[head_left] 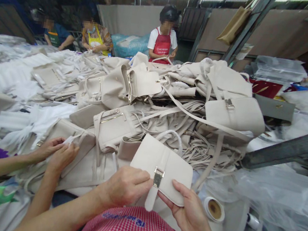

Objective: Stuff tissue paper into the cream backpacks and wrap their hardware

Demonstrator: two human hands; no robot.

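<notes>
A cream handbag (175, 169) with a front flap is in front of me, above my red checked apron. My right hand (190, 211) grips its lower right corner, thumb on top of the flap and fingers underneath. A strap with a metal buckle (158, 177) runs down the flap, and its loose end hangs below the edge. My left hand (129, 185) is closed in a pinch right beside the buckle, over the flap's lower left edge. What its fingertips hold, if anything, is hidden.
A heap of cream bags (146, 87) and loose straps (209, 151) covers the table. A co-worker's hands (63, 152) handle white material on the left. A tape roll (214, 209), clear plastic (281, 196) and a slanted metal beam (290, 147) are on the right. Several people work beyond.
</notes>
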